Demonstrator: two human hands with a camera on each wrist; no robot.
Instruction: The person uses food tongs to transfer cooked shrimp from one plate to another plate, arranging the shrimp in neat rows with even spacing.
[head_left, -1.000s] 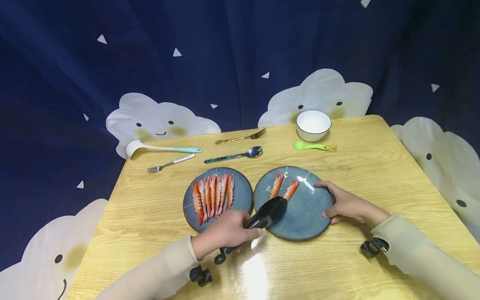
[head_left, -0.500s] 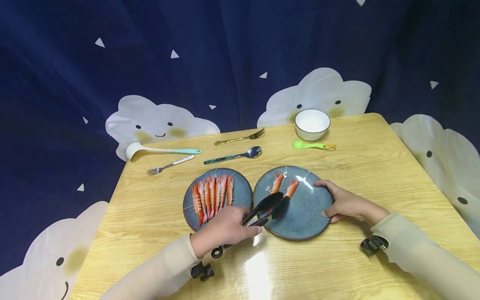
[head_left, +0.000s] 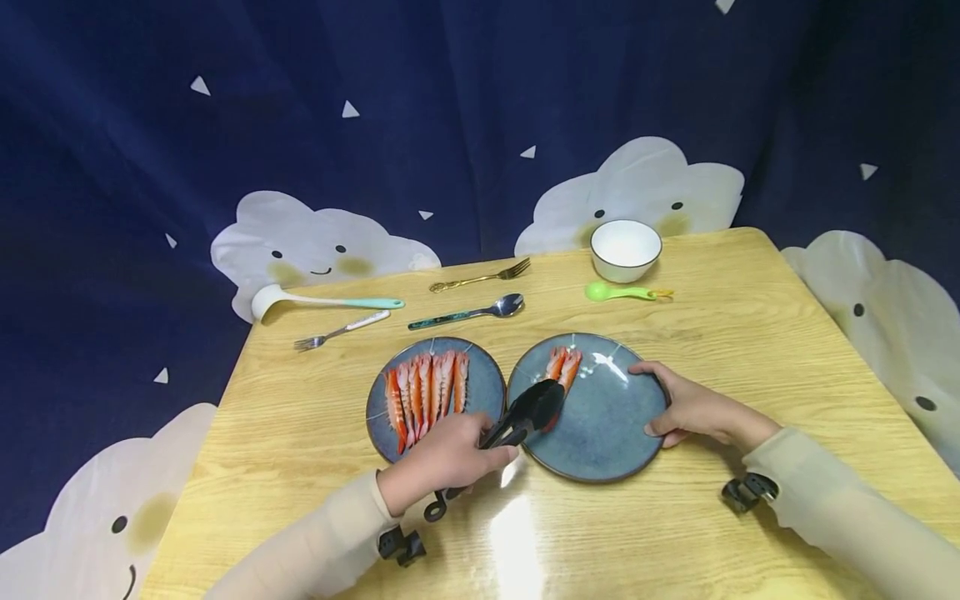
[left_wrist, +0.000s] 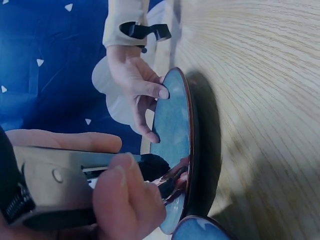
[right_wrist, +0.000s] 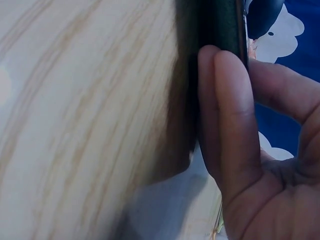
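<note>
My left hand [head_left: 442,457] grips black tongs [head_left: 534,408], whose heads lie over two orange-red prawns [head_left: 572,363] on the right blue plate [head_left: 600,454]. The tongs hide the prawns' lower parts. In the left wrist view, a prawn's reddish body shows by the tong tips, and the fingers [left_wrist: 127,200] curl about the handles. My right hand [head_left: 697,408] pinches the right rim of that plate, thumb above and fingers beneath, as the right wrist view shows. Several prawns [head_left: 426,387] lie in a row on the left blue plate [head_left: 378,425], partly behind my left hand.
Behind the plates lie a spoon [head_left: 506,305], a gold fork [head_left: 513,269], a white-handled fork [head_left: 367,318], a white and mint ladle [head_left: 322,298] and a green spoon [head_left: 600,291]. A white bowl [head_left: 626,250] stands at the back. The plates sit side by side.
The right-hand prawn has shifted left with the tongs, up against the other prawn. Half a second ago the tongs were spread wider. My right hand stays at the rim.
</note>
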